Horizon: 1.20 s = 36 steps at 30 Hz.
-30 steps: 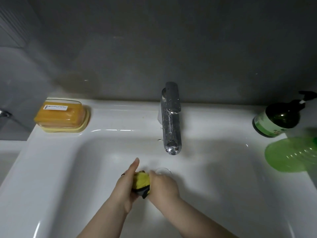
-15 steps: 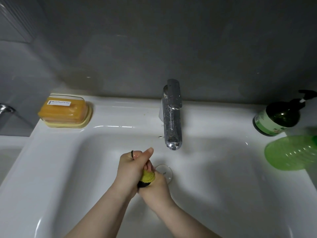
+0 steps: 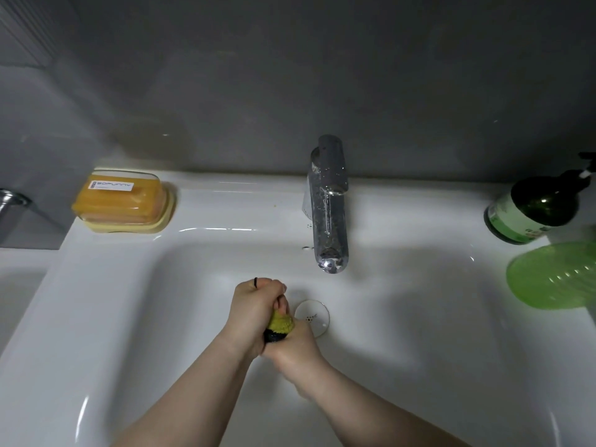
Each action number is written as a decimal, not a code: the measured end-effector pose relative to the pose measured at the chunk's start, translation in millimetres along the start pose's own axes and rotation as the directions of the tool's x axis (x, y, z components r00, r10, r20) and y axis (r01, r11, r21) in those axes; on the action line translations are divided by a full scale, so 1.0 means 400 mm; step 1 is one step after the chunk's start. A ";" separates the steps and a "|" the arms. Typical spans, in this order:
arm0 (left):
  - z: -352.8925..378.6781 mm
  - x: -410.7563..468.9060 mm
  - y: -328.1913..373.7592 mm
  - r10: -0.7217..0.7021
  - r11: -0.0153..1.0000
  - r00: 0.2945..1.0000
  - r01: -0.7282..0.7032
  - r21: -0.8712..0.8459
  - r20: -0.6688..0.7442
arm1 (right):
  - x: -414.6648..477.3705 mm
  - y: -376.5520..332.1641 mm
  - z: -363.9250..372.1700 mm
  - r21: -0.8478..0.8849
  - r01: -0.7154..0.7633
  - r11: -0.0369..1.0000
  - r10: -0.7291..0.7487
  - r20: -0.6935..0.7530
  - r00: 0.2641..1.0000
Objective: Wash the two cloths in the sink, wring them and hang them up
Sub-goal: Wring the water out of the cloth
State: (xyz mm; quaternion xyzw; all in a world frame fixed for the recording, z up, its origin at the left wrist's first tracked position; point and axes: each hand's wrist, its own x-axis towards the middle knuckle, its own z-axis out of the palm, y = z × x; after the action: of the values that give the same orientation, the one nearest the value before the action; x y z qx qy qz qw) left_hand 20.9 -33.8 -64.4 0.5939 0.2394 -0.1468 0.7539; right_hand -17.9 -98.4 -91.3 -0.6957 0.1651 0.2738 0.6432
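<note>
Both my hands are clenched together over the white sink [image 3: 106,311], just left of the drain [image 3: 312,317]. Between them is a bunched yellow cloth with a dark edge [image 3: 280,327]; only a small part of it shows. My left hand [image 3: 254,311] grips its upper end, fingers curled tight and a dark ring on one finger. My right hand [image 3: 295,348] grips the lower end from below. A second cloth is not in view.
A chrome tap [image 3: 327,217] stands behind the basin with no water running. A yellow soap box [image 3: 122,201] sits on the left rim. A dark green pump bottle [image 3: 532,211] and a light green plastic object [image 3: 554,274] are on the right rim.
My left thumb, straight a second ago, has closed into a fist over the cloth. Both hands have squeezed closer together, so less yellow cloth shows.
</note>
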 end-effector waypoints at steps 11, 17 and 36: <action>-0.036 -0.012 -0.081 -0.172 0.985 0.979 0.167 -0.053 -0.106 | -0.027 0.071 0.012 -0.085 -0.145 0.986 0.148 0.032 0.989; -0.038 -0.010 -0.037 -0.060 0.994 0.997 0.065 0.086 -0.057 | -0.036 0.018 0.006 0.001 -0.105 0.994 0.104 0.111 0.988; -0.075 -0.184 0.046 0.123 0.969 0.992 -0.126 -0.215 -0.026 | -0.207 -0.060 -0.079 -0.182 0.474 0.862 -0.506 -0.389 0.770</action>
State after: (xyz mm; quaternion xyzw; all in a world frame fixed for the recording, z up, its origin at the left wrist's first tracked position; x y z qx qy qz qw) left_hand -37.3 -5.0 -15.2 0.5232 0.2207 -0.0687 0.8202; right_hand -64.4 -136.8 -22.0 -0.7799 0.1034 -0.0551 0.6148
